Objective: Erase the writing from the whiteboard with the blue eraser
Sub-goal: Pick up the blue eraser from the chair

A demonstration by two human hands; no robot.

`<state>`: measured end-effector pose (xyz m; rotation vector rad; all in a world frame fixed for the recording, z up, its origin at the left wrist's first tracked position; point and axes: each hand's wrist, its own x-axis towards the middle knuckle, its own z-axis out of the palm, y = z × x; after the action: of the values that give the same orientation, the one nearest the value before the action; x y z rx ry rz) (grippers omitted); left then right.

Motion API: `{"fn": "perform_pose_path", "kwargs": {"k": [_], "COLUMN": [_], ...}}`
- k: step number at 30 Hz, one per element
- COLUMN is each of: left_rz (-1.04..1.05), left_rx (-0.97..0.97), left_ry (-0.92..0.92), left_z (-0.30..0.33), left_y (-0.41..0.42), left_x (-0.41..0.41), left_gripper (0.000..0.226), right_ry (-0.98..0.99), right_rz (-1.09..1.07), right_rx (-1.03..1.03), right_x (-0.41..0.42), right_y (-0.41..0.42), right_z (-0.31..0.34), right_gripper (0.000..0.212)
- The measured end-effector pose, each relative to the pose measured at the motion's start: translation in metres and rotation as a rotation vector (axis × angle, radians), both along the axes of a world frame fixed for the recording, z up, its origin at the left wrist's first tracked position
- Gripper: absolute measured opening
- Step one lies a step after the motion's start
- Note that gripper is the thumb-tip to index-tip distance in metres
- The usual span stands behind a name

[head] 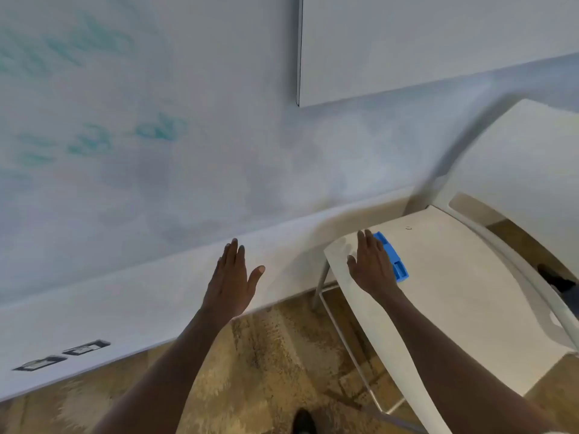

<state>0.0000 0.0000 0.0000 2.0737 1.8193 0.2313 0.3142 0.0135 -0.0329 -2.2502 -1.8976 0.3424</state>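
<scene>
Blue eraser (395, 261) flat on white chair seat (454, 292), whiteboard (156, 151) smeared green

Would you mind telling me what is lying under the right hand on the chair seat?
The blue eraser lies on the white chair seat, partly under the flat, open right hand. Its left part is covered.

A white chair (454, 308) stands on the right, its seat flat and pale, its thin metal legs on a mottled brown floor (275, 364). On the seat, near its front left corner, lies the blue eraser (395, 261), long side running away from the viewer. The right hand (372, 264) hovers flat over the eraser's left edge, covering part of it; whether it touches is unclear. A small dark mark shows further back on the seat
</scene>
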Motion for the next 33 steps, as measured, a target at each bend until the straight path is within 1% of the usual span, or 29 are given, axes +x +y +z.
{"fn": "perform_pose_path", "kwargs": {"k": [2, 4, 9, 15, 18, 21, 24, 27, 30, 33], "left_rz": [0.006, -0.007, -0.04, -0.009, 0.006, 0.006, 0.0, -0.018, -0.007, 0.014], "left_rx": [-0.092, -0.135, -0.104, -0.069, -0.056, -0.022, 0.02, 0.117, 0.196, 0.268], "left_ry": [-0.008, -0.016, -0.018, -0.023, -0.018, -0.013, -0.006, 0.02, 0.048, 0.067], "left_z": [-0.006, -0.012, -0.027, -0.034, -0.038, -0.041, -0.04, -0.035, -0.025, -0.006], "left_y": [0.005, 0.01, 0.018, 0.025, 0.025, 0.023, 0.02, 0.016, 0.01, 0.004], "left_x": [0.006, 0.011, 0.017, 0.012, 0.01, 0.009, 0.008, 0.004, -0.003, -0.013], "left_gripper": [0.081, 0.079, 0.08, 0.09, 0.086, 0.088, 0.087, 0.085, 0.081, 0.083], "right_ry": [-0.008, -0.047, -0.072, -0.006, -0.011, 0.018, -0.004, -0.033, 0.018, 0.063], "right_rz": [-0.067, -0.107, -0.199, -0.256, -0.23, -0.191, -0.115, -0.023, 0.04, 0.13], "right_rx": [-0.02, -0.066, -0.128, -0.205, -0.168, -0.158, -0.055, 0.04, 0.142, 0.232], "right_x": [0.01, 0.022, 0.044, 0.058, 0.062, 0.056, 0.039, 0.014, -0.016, -0.047], "right_y": [0.004, 0.004, 0.007, 0.013, 0.014, 0.013, 0.011, 0.01, 0.005, -0.001], "right_z": [-0.009, -0.021, -0.04, -0.058, -0.061, -0.059, -0.052, -0.035, -0.014, 0.008], "right_gripper": [0.061, 0.06, 0.061, 0.059, 0.062, 0.061, 0.057, 0.058, 0.059, 0.059]}}
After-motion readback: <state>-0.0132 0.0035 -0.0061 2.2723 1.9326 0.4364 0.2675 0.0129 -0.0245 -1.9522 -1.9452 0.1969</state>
